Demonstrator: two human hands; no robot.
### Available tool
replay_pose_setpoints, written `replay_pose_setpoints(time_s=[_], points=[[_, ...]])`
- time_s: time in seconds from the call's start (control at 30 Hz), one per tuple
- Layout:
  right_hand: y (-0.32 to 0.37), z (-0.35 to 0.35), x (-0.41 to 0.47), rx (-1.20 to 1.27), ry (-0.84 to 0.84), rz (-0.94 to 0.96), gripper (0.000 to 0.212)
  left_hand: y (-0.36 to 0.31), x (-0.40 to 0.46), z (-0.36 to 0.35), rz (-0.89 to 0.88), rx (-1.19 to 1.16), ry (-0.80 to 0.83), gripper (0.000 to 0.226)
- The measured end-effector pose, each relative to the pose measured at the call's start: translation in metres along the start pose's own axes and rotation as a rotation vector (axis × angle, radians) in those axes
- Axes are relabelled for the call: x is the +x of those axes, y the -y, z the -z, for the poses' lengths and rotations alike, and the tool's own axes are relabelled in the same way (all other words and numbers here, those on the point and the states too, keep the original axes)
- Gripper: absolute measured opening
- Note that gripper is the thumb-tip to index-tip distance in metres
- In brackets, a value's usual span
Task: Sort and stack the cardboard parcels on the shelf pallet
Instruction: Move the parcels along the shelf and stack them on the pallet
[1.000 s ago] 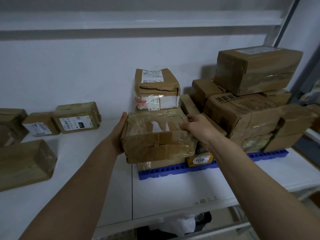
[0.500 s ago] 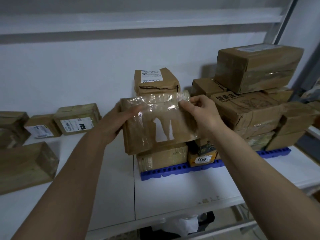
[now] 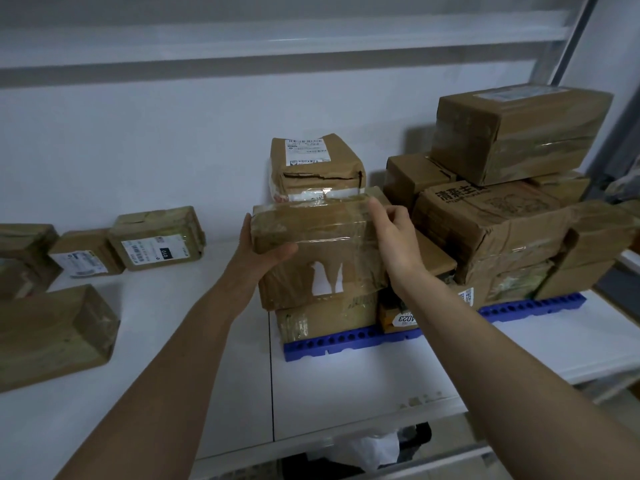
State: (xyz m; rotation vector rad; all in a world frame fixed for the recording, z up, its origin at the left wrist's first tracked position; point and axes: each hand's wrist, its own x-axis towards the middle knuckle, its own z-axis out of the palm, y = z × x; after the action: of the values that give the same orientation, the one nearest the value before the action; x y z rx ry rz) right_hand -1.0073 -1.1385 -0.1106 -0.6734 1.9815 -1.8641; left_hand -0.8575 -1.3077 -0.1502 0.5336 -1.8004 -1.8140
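Both hands, left hand (image 3: pixel 266 251) and right hand (image 3: pixel 398 244), gripped the taped parcel (image 3: pixel 322 258); best squared flush over the bottom box (image 3: pixel 325 318) before letting go.

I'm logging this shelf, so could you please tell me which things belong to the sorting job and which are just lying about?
In the job:
- taped parcel, held by the left hand and right hand
- blue pallet
- stacked parcels
- loose parcels on the shelf

Lying about:
- white bag below the shelf
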Motion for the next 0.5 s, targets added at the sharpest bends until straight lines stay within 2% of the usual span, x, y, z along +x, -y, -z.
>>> replay_pose_setpoints(time_s=[0.1,0.33,0.43,0.5], points=[[-0.005,0.000,0.000,-0.023,0.023,-0.035,0.047,0.007,-0.006,-0.009,0.044,-0.062,0.006,0.111],[-0.001,0.001,0.002,-0.030,0.074,-0.064,0.045,0.015,-0.009,-0.011,0.108,-0.110,-0.018,0.107],[-0.001,0.001,0.004,-0.034,0.069,-0.057,0.026,0.017,-0.008,-0.013,0.123,-0.099,-0.002,0.107],[-0.001,0.001,0.005,-0.019,0.059,-0.059,0.020,0.017,-0.007,-0.013,0.130,-0.101,0.000,0.109]])
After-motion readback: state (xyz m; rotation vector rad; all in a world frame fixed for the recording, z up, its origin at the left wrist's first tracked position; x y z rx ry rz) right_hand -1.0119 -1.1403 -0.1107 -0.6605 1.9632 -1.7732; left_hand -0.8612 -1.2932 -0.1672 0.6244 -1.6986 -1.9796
